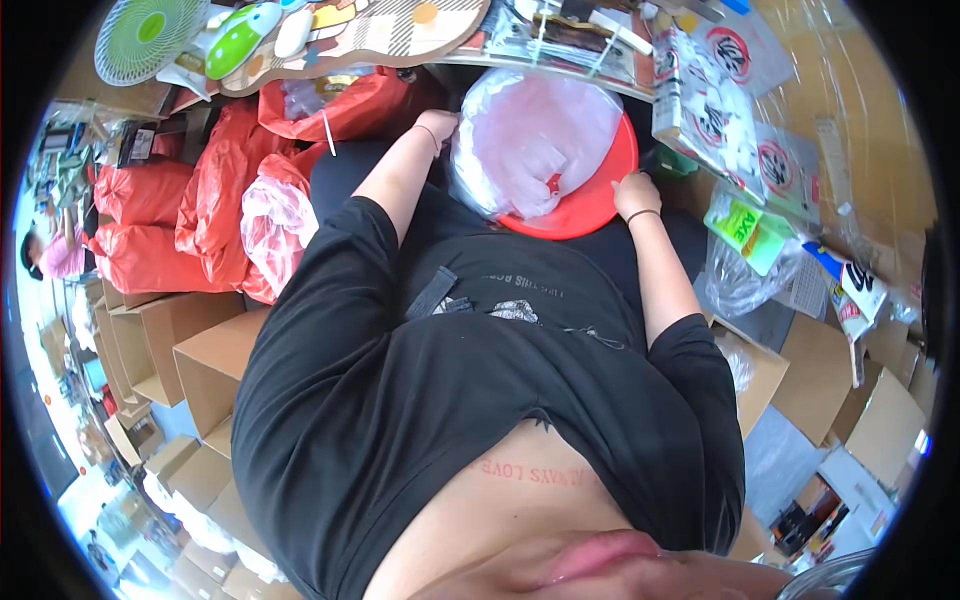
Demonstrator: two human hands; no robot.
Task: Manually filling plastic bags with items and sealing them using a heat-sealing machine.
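Observation:
A round red basin [600, 200] rests tilted on my lap, below the table edge. A translucent plastic bag [510, 125] lines its left and far parts and spills over the rim. Inside it lies a small red-and-white item [552, 183], too small to make out. My right hand [634, 194] is closed on the basin's right rim. At the far left side, my left hand [437, 124] is closed at the edge of the plastic bag and seems to grip it; its fingertips are partly hidden.
Red plastic bags [225, 180] are piled at my left, beside open cardboard boxes [160, 330]. A green-and-white fan [150, 28] and a patterned mat [400, 30] are on the table ahead. Packaged goods [705, 110] and clear bags [745, 275] crowd my right.

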